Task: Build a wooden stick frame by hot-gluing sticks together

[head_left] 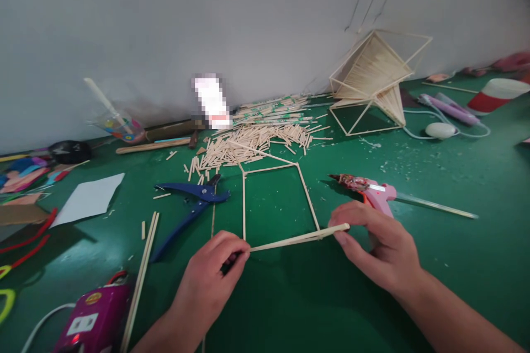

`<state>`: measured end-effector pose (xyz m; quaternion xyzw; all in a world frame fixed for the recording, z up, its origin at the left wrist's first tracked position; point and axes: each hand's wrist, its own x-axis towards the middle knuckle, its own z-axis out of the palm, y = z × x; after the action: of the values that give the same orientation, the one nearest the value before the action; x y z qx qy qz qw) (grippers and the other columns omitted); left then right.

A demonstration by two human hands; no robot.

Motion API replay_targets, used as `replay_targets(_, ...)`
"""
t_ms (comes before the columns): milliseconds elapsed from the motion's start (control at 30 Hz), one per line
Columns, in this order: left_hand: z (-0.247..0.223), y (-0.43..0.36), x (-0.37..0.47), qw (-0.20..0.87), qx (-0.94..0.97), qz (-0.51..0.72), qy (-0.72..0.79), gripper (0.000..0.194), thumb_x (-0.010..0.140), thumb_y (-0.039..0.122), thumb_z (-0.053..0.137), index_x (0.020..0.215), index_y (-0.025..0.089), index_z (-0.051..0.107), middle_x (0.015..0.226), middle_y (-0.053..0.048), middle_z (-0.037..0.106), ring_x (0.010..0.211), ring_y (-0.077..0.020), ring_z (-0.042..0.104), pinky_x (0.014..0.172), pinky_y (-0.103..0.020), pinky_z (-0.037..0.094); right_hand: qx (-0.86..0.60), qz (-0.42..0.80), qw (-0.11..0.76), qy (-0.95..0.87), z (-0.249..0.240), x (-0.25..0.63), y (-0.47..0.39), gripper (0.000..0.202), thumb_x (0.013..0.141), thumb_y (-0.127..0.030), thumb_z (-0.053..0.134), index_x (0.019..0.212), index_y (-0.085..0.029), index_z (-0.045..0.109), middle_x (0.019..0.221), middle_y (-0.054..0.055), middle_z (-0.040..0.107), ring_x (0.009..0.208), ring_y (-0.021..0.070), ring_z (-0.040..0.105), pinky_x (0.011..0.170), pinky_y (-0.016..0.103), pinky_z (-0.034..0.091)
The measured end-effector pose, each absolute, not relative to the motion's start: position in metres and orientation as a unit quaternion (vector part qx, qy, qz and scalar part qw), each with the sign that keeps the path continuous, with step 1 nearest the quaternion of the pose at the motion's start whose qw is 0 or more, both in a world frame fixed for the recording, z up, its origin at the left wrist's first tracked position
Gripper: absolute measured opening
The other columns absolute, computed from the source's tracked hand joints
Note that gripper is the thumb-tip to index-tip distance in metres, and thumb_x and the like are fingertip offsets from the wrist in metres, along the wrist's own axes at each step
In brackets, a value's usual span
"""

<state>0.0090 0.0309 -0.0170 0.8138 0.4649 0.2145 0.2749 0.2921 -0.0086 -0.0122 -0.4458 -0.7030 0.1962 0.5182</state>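
Note:
A frame of thin wooden sticks (244, 204) stands in front of me, four-sided, with more sticks joined at its far side. Along its near edge runs a wooden stick (290, 241), its right end sticking out past the frame's corner. My left hand (213, 273) pinches the left end of this stick at the near left corner, its fingertips partly hidden. Thumb and forefinger of my right hand (379, 245) close on the right end. Just beyond the right hand lies a pink hot glue gun (379, 190), a clear glue stick protruding from its back.
Blue cutters (199, 193) lie left of the frame, near long loose sticks (143, 276) and a purple power socket (97, 314). Behind are a pile of short sticks (256, 143), a lit phone (212, 100) and a finished-looking stick structure (372, 83) against the wall.

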Motion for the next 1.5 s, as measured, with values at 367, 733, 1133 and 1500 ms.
replay_targets(367,-0.0203,0.0308,0.0096,0.259,0.810,0.230,0.472,0.010,0.085,0.018,0.057,0.088,0.023,0.065,0.082,0.001,0.064,0.066,-0.0095,0.060,0.062,-0.019,0.049,-0.454,0.187,0.515,-0.703,-0.0105,0.2921,-0.0102,0.024,0.080,-0.005,0.056,0.095,-0.024,0.061,0.080,0.004,0.066,0.073,0.0186,0.064,0.063,0.032,0.053)
replay_targets(733,-0.0196,0.0291,0.0073,0.262,0.809,0.225,0.477,0.013,0.084,0.017,0.058,0.092,0.024,0.065,0.085,0.001,0.063,0.066,-0.0099,0.060,0.062,-0.019,0.050,-0.461,0.180,0.512,-0.702,-0.0108,0.2914,-0.0089,0.024,0.080,-0.007,0.057,0.096,-0.025,0.061,0.080,0.003,0.067,0.073,0.0190,0.064,0.062,0.031,0.053)
replay_targets(1133,-0.0186,0.0292,0.0045,0.273,0.808,0.232,0.467,0.014,0.084,0.013,0.056,0.092,0.023,0.064,0.084,0.002,0.063,0.068,-0.0087,0.059,0.066,-0.018,0.049,-0.459,0.190,0.508,-0.704,-0.0109,0.2922,-0.0103,0.027,0.080,-0.006,0.057,0.098,-0.026,0.060,0.081,0.003,0.065,0.075,0.0194,0.064,0.063,0.033,0.052)
replay_targets(1500,-0.0178,0.0322,0.0041,0.292,0.813,0.203,0.462,0.012,0.089,0.020,0.056,0.091,0.025,0.066,0.088,0.001,0.064,0.077,-0.0098,0.062,0.070,-0.018,0.047,-0.465,0.175,0.506,-0.705,-0.0111,0.2928,-0.0107,0.025,0.080,-0.006,0.056,0.096,-0.025,0.060,0.081,0.003,0.066,0.074,0.0182,0.064,0.062,0.030,0.053)
